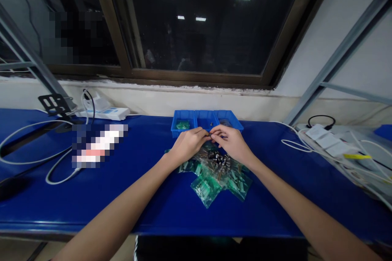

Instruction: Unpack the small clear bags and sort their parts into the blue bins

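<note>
My left hand (pixel 192 142) and my right hand (pixel 229 140) meet fingertip to fingertip above a pile of small parts. Both are closed in a pinch around something small and dark, too small to name. Under them lie several green-tinted plastic bags (pixel 206 189) with pale slim pieces inside. On top of the bags is a heap of dark, shiny small parts (pixel 219 159), with thin copper-coloured pieces among them. Just behind my hands stands a blue bin with three compartments (pixel 178 133). Green bags (pixel 183 125) sit in its left compartment, and a tiny piece is in the middle one.
The blue table (pixel 128 200) runs along a wall under a dark window. White power strips and cables (pixel 114 113) lie at the back left, beside a black bracket (pixel 54 105). White adapters (pixel 326 138) and tangled cables are on the right. Metal posts rise at both sides.
</note>
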A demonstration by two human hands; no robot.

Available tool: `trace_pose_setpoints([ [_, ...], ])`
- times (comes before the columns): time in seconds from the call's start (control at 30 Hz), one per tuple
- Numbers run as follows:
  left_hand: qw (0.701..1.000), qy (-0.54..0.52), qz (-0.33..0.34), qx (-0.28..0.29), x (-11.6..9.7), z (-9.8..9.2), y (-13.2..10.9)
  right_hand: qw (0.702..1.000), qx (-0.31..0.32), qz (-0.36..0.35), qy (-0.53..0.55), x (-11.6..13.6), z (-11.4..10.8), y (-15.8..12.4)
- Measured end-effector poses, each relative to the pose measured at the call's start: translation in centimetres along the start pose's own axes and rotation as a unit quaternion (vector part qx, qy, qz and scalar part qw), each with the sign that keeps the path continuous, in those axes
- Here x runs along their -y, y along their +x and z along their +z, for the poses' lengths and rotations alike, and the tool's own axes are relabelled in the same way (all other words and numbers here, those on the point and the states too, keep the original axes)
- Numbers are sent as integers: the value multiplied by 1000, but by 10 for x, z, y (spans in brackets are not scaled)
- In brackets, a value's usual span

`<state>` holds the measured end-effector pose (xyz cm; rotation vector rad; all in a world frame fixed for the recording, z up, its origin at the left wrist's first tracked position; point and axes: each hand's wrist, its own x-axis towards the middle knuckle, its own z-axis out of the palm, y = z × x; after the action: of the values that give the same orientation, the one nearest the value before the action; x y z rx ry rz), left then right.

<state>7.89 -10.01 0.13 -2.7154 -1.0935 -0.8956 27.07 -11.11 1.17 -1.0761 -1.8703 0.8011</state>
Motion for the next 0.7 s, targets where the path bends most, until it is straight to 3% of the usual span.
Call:
trace_pose_setpoints([
  [0.3, 999, 23, 26, -7, -4, -1, 0, 986, 42, 102, 127, 6, -6, -1],
  [0.57, 998, 5, -38, -45, 3, -14, 1, 964, -87, 92, 234, 8, -10, 24],
  [0.63, 997, 15, -51, -49, 5, -14, 1, 957, -98, 103, 254, 9, -11, 31],
  [0.7, 997, 22, -55, -52, 7, -14, 1, 968, -83, 100, 215, 10, -13, 32],
])
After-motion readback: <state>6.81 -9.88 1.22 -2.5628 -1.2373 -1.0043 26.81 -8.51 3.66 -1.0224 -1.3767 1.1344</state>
